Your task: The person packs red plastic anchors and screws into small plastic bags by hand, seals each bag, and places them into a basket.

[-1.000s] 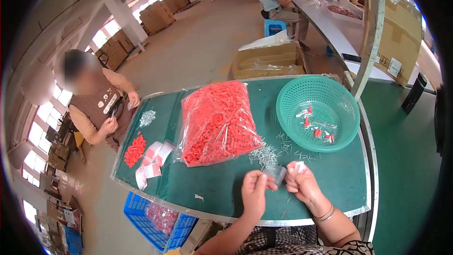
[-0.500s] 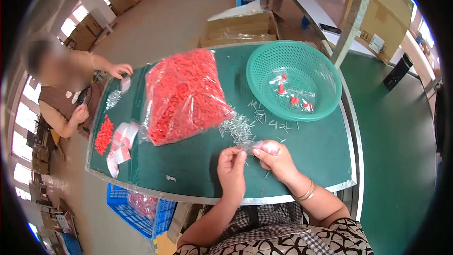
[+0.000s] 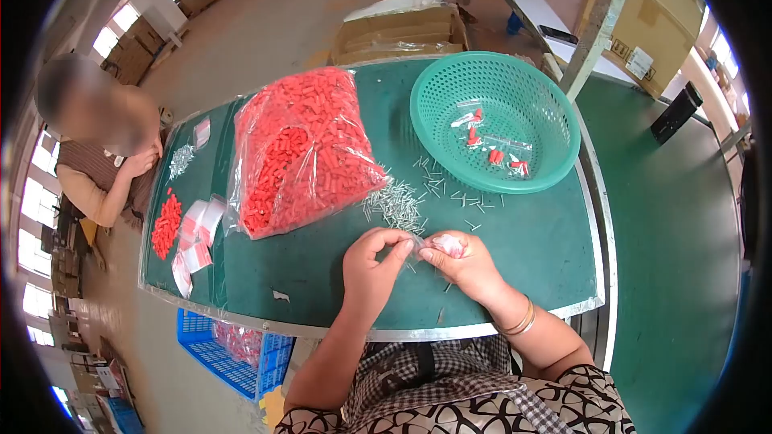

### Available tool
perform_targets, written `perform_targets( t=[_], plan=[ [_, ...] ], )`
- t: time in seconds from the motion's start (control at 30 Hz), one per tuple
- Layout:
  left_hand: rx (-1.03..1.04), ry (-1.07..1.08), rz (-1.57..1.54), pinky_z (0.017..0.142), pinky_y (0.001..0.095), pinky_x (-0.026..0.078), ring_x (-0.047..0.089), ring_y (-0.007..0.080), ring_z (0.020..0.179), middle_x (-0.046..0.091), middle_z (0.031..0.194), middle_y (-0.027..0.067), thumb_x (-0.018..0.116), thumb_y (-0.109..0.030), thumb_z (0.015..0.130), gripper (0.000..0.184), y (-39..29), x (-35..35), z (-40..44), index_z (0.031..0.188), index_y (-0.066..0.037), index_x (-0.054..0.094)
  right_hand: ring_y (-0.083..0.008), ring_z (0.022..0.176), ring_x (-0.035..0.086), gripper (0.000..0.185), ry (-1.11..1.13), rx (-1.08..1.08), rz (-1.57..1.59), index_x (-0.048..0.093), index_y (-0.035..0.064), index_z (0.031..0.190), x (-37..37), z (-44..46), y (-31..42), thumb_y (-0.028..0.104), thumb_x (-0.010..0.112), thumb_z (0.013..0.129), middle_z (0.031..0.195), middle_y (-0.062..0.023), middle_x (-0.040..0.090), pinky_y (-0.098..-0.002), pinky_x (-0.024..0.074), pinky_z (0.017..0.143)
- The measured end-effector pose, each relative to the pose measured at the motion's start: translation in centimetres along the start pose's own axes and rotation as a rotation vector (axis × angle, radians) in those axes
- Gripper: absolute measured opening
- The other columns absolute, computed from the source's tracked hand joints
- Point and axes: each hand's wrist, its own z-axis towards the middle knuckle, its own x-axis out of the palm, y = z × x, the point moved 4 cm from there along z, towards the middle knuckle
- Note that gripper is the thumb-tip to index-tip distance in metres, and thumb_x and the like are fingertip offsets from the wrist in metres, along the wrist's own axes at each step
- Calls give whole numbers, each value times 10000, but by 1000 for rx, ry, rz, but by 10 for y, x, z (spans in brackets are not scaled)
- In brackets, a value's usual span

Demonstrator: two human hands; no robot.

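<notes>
My left hand [image 3: 374, 269] pinches one edge of a small clear plastic bag [image 3: 416, 247] between thumb and fingertips. My right hand [image 3: 468, 267] is closed around the other side, with a crumpled pinkish-white part of plastic [image 3: 449, 244] showing above its fingers. What the bag contains is hard to make out. Just beyond both hands lies a heap of small silver screws [image 3: 396, 204], with loose ones scattered to its right. A large clear bag of red plastic wall plugs [image 3: 301, 149] lies behind the heap. The green basket [image 3: 416, 124] at the back right holds several small bags with red pieces.
Across the table's left end sits a co-worker [image 3: 100, 145]. Near them are a red plug pile [image 3: 166, 225], a screw pile [image 3: 182, 161] and flat small bags [image 3: 193, 237]. Below the table edge stands a blue crate [image 3: 233, 362]. A metal post [image 3: 599, 28] rises at the back right.
The co-worker's hand has drawn back from the small bag at the table's far left edge. My hands keep the same pinch on the plastic bag; the whole view has shifted slightly.
</notes>
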Motion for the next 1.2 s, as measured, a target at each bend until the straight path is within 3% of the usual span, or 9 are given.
perform_targets(
  t=[0.23, 0.43, 0.53, 0.77, 0.87, 1.07, 1.13, 1.2],
  plan=[
    [-184, 27, -296, 737, 235, 472, 591, 94, 812, 655, 885, 42, 626, -68, 867, 114, 10, 3, -6, 936, 18, 655, -34, 613, 479, 143, -38, -82, -108, 639, 32, 821, 1, -1, -2, 154, 713, 835, 691, 37, 591, -215, 411, 541],
    [-126, 94, -300, 725, 222, 475, 594, 91, 798, 657, 895, 43, 613, -81, 888, 132, 17, 9, -11, 969, 16, 652, -54, 562, 453, 224, -83, -187, -287, 587, 39, 719, 5, -5, 5, 180, 738, 807, 606, 18, 539, -243, 392, 496],
    [-215, 81, -396, 692, 212, 475, 592, 82, 752, 655, 851, 41, 611, -74, 888, 118, 15, 10, -13, 950, 17, 654, -63, 547, 446, 265, -103, -198, -347, 567, 39, 686, 5, -5, 2, 199, 743, 802, 592, 9, 526, -256, 382, 482],
    [-208, 45, -320, 671, 219, 477, 579, 80, 722, 657, 831, 41, 601, -37, 884, 80, 24, 6, -13, 918, 20, 646, -56, 508, 406, 245, -79, -235, -234, 580, 59, 727, 4, 1, -11, 232, 715, 835, 583, 45, 486, -249, 344, 448],
    [-235, 73, -269, 663, 213, 468, 573, 75, 720, 647, 819, 30, 607, -35, 874, 82, 21, -1, -7, 921, 17, 649, -28, 498, 376, 199, 31, 74, 96, 612, 74, 792, 4, -2, -3, 243, 686, 865, 588, 78, 460, -218, 309, 433],
    [-201, 194, -161, 649, 209, 446, 552, 62, 718, 605, 809, -1, 628, -52, 853, 107, 19, -9, -2, 932, 16, 649, -18, 459, 320, 120, 111, 72, 80, 630, 46, 860, 5, 0, -6, 159, 663, 879, 604, 73, 463, -202, 231, 397],
    [-186, 200, -174, 655, 221, 460, 571, 77, 725, 613, 824, 19, 650, -33, 835, 105, 20, -10, -1, 927, 18, 649, -16, 479, 350, 98, 105, 76, 50, 638, 53, 852, 6, -1, -4, 144, 669, 872, 617, 74, 475, -195, 261, 415],
    [-42, 49, -42, 663, 226, 462, 574, 81, 730, 612, 831, 30, 666, -18, 813, 115, 12, -9, -1, 922, 10, 648, -21, 519, 396, 84, 68, 31, -3, 645, 52, 837, 5, 0, -2, 125, 679, 859, 639, 65, 499, -196, 307, 446]
  ],
)
